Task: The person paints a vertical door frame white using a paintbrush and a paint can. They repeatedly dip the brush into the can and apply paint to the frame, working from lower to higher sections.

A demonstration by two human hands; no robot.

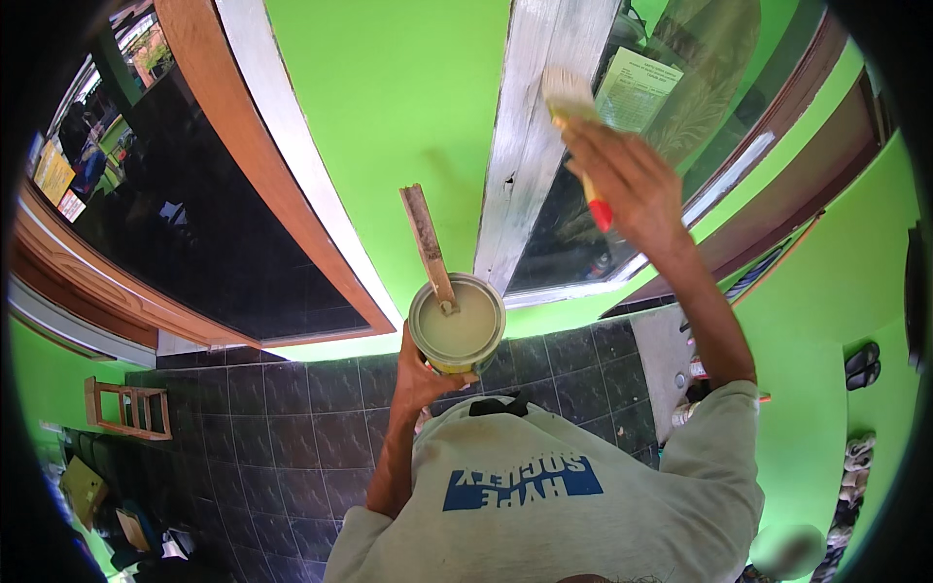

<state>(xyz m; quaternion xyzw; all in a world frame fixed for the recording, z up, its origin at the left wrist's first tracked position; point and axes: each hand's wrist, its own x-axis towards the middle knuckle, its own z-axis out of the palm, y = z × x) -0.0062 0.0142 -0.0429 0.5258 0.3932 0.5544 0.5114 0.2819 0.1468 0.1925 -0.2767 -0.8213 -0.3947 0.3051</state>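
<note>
My left hand [420, 374] holds a round tin can [457, 323] of pale greenish-white paint from below, close to my chest. A flat wooden stir stick [428, 243] stands tilted in the paint. My right hand [627, 180] is raised and grips a paintbrush [573, 112] with a red handle; its pale bristles press against the grey-white painted window frame post [525, 136]. The bright green wall [398, 107] lies between two dark windows.
A brown-framed dark window [194, 223] is at the left, another window with a paper sheet [637, 89] behind glass at the right. Dark tiles [282, 418] cover the lower wall. A small wooden rack [131, 408] and shoes [862, 361] lie on the ground.
</note>
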